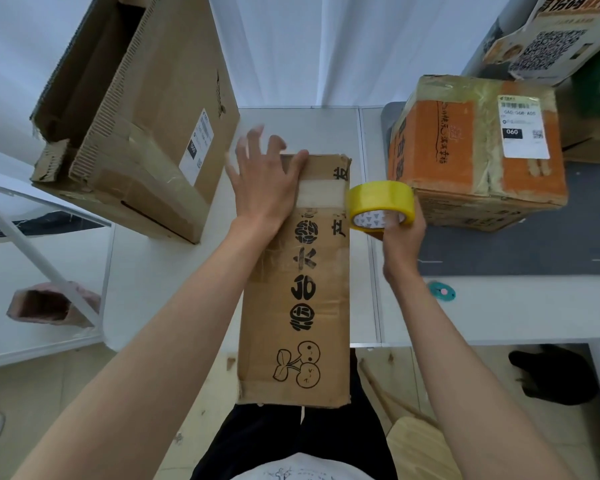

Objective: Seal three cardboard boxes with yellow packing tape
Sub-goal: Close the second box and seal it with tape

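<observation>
A long brown cardboard box (pixel 302 306) with black printed characters and a cherry drawing lies in front of me on the white table (pixel 160 278), its near end hanging over the table edge. My left hand (pixel 264 183) presses flat on the box's far end, fingers spread. My right hand (pixel 400 233) grips a roll of yellow packing tape (pixel 381 202) just off the box's right edge. A pale strip of tape (pixel 321 194) crosses the box between hand and roll. A large open brown box (pixel 142 119) stands at the left. An orange taped box (pixel 478 150) sits at the right.
A dark grey mat (pixel 534 251) lies under the orange box. A small teal disc (pixel 441 291) rests on the table by my right forearm. A printed box (pixel 548 36) with a QR code is at the far right. A wooden stool (pixel 420 445) and a black object (pixel 555 375) are on the floor.
</observation>
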